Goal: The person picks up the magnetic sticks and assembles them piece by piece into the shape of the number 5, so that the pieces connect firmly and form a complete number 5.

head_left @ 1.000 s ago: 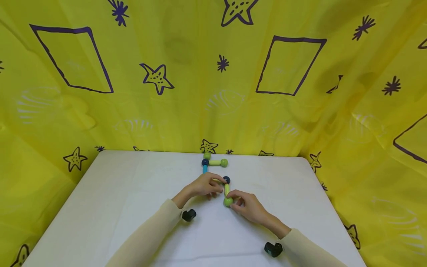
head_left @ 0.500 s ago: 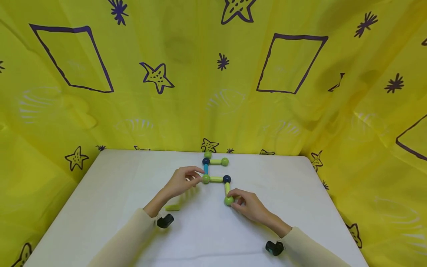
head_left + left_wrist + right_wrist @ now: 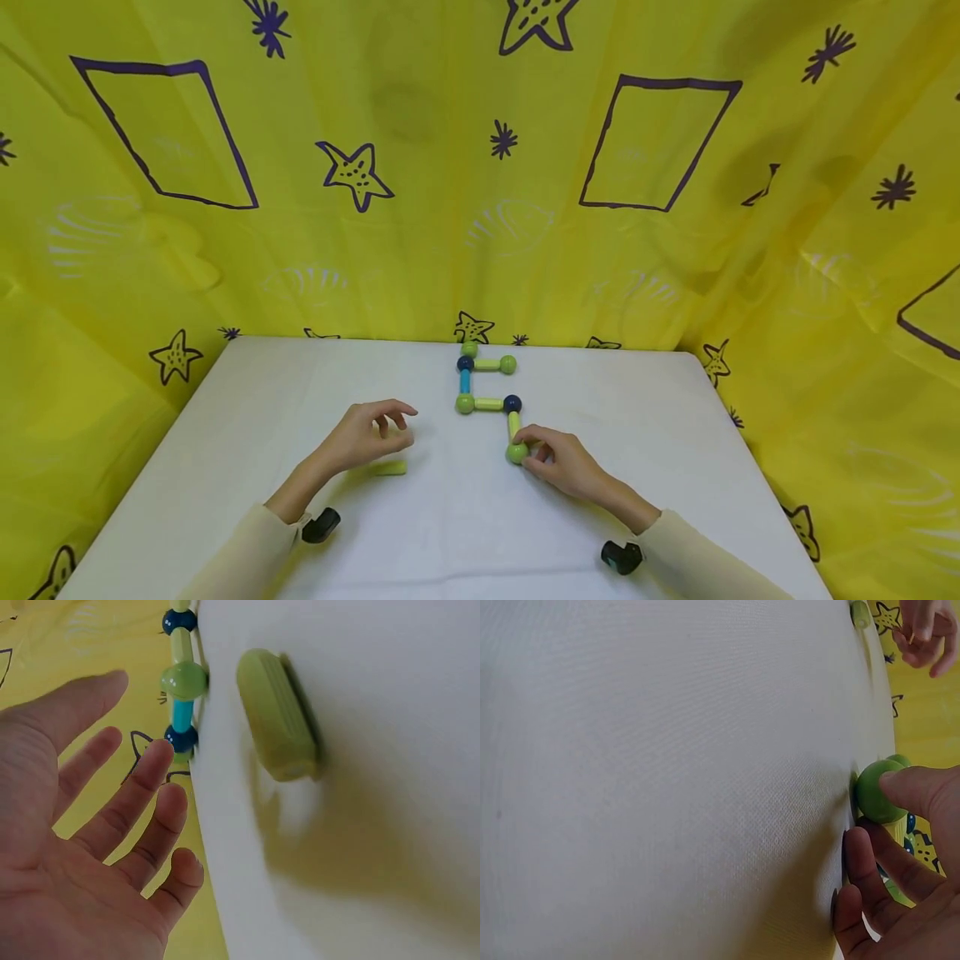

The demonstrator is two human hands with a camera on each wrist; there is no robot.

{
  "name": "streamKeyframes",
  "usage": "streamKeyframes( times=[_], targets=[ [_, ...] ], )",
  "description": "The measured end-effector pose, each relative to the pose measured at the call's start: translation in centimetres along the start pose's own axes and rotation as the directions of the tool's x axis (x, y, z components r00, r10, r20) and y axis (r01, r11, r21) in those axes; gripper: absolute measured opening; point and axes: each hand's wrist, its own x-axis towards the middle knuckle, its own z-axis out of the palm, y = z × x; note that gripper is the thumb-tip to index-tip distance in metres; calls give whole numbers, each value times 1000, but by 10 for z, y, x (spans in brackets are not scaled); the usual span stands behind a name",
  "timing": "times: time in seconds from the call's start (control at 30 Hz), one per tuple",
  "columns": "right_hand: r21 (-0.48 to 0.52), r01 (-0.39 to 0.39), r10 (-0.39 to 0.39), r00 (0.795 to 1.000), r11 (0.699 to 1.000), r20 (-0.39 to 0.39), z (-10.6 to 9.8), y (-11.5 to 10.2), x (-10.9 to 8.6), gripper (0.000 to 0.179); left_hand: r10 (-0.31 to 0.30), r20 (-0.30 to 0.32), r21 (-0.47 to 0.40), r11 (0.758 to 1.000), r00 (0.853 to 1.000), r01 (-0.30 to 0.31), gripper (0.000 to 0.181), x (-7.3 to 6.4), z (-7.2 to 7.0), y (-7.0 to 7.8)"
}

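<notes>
My right hand (image 3: 564,462) pinches a green ball (image 3: 517,453) at the near end of a chain of balls and rods lying on the white table. From that ball a yellow-green rod (image 3: 514,425) runs to a dark blue ball (image 3: 512,403). Another yellow-green rod (image 3: 489,404) joins it to a second green ball (image 3: 465,403), and a light blue rod (image 3: 465,382) continues away from me. My left hand (image 3: 367,435) hovers with fingers spread and holds nothing. Nearest to it lies a loose yellow-green rod (image 3: 277,716), apart from the chain.
At the chain's far end are another dark blue ball (image 3: 465,364), a rod (image 3: 487,365) to its right ending in a green ball (image 3: 507,364), and a green ball (image 3: 469,348) behind. A yellow patterned curtain (image 3: 420,250) encloses the white table (image 3: 637,400) at the back and sides.
My left hand has left the chain and moved left and nearer to me, towards the loose rod. The right hand stays at the near green ball.
</notes>
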Motion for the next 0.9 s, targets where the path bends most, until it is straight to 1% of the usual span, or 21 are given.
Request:
streamKeyframes(
  times=[0.2, 0.33, 0.43, 0.53, 0.63, 0.9],
  targets=[
    [-8, 11, -11, 1000, 1000, -1, -1, -1, -1, 29, -18, 42, 67, 998, 999, 15, 38, -16, -2, -9],
    [-10, 14, -14, 1000, 1000, 1, -2, -1, -1, 29, -24, 78, 108, 994, 997, 15, 39, -23, -1, -15],
    [-8, 17, -17, 1000, 1000, 3, -3, -1, -1, 29, -20, 102, 121, 993, 995, 8, 37, -27, 0, -18],
    [-8, 20, -20, 1000, 1000, 3, -3, -2, 0, 29, -13, 117, 126, 992, 993, -2, 35, -30, 1, -20],
    [-8, 21, -21, 1000, 1000, 2, -2, -2, 0, 28, -1, 118, 127, 992, 993, -14, 33, -32, 2, -20],
    [2, 24, -24, 1000, 1000, 1, -1, -2, 0, 28, 17, 124, 110, 993, 992, -31, 27, -33, 6, -23]
  ],
)
